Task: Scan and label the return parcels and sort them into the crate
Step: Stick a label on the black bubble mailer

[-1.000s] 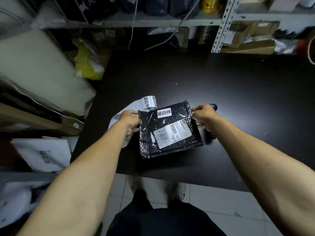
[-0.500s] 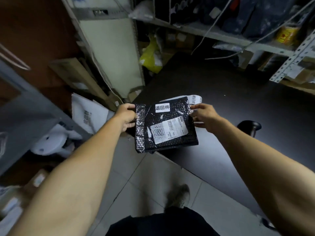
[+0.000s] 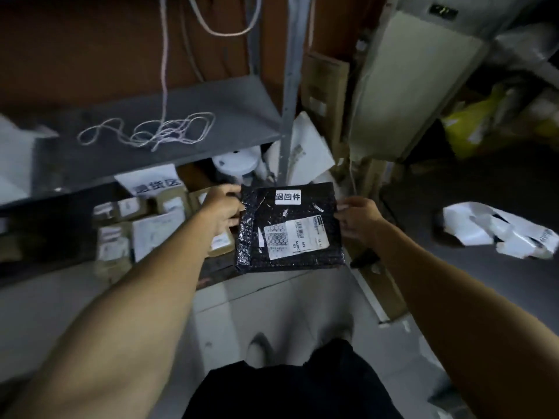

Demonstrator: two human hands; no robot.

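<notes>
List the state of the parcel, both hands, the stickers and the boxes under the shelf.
Black bubble parcel: held in the air, label side up.
Left hand: grips its left edge.
Right hand: grips its right edge.
Return sticker: stuck on.
Shipping label: stuck on.
Boxes under the shelf: closed, packed together.

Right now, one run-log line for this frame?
step: sorting | left hand: grips black parcel | right hand: grips parcel | return sticker: on | above boxes
</notes>
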